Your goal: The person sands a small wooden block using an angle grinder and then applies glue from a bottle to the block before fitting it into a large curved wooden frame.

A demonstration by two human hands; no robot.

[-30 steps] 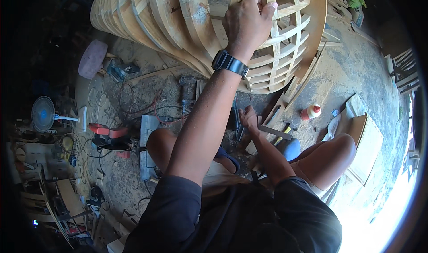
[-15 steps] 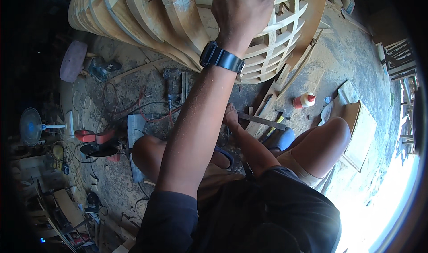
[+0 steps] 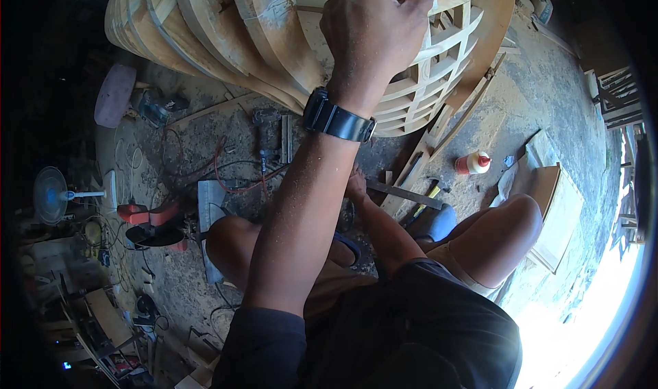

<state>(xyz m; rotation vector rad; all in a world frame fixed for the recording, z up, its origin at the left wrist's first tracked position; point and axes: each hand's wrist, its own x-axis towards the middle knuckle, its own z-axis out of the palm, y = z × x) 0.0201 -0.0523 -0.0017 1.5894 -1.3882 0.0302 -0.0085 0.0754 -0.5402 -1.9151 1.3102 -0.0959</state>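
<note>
My left hand point(image 3: 375, 29), with a black watch on its wrist, reaches up to the curved wooden rib frame point(image 3: 274, 39). Its fingers are curled closed at the lattice of thin wooden slats point(image 3: 439, 50), the thumb against an upright slat; the fingertips are partly hidden. Lower down, beyond my left forearm, my right hand point(image 3: 356, 185) is closed around one end of a long, flat, dark bar point(image 3: 404, 194). That bar points to the right across a pale plank, and my left arm partly covers the right hand.
A glue bottle point(image 3: 473, 162) with a red cap stands right of the planks point(image 3: 428, 146). Between my legs and the frame lie a power tool point(image 3: 264, 157) and hoses. At the left are a red cut-off saw point(image 3: 154, 217) and a fan point(image 3: 51, 196). A pale box point(image 3: 554, 211) sits beside my right knee.
The whole view has shifted slightly, so the floor things appear a little lower. My left hand stays on the slats and my right hand keeps the bar.
</note>
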